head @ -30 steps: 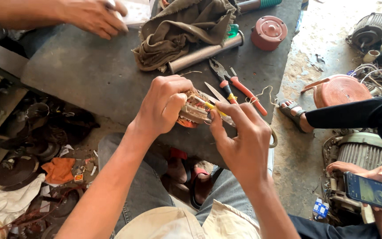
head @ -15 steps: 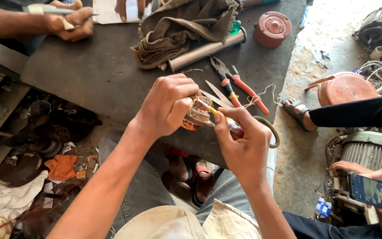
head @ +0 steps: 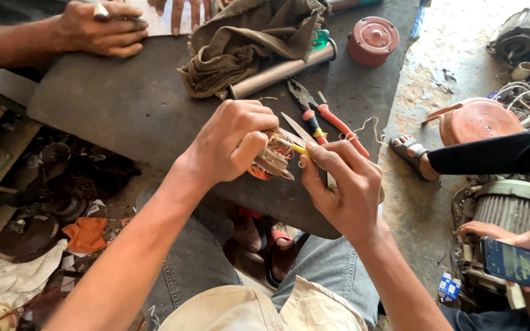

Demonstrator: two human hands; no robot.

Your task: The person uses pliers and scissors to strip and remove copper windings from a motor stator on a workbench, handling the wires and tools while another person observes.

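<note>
Centrally, over the near edge of the dark workbench (head: 124, 104): a small motor winding (head: 271, 156) with copper-coloured coils, clenched in the left hand (head: 231, 142), whose fingers wrap over its top and side. Right hand (head: 345, 184): thumb and forefinger pinched on a thin yellow-handled tool (head: 297, 148), its tip set against the winding; the hand sits just beside the winding, touching it through the tool. Behind the hands, lying flat on the bench: orange-handled pliers (head: 323, 113) with jaws pointing away from the wearer, a length of pale cord (head: 369, 125) curled by the handles, a metal tube (head: 280, 68) resting at a slant, and a crumpled olive-brown rag (head: 246, 40) heaped over the tube's far end. Far right corner of the bench: a round reddish-brown cap (head: 372, 40), upright. Top left: another person's hand (head: 102, 30) resting on the bench beside a sheet of paper (head: 167, 21). Right of the bench, on the dusty floor: a sandalled foot (head: 409, 153), a coiled copper-coloured disc (head: 476, 119), a ribbed grey motor housing (head: 510, 211), and a second person's hand holding a phone (head: 516, 263) with a lit screen. Below left: open shelves (head: 7, 178) of dark metal parts, with an orange cloth (head: 87, 233) among them.
</note>
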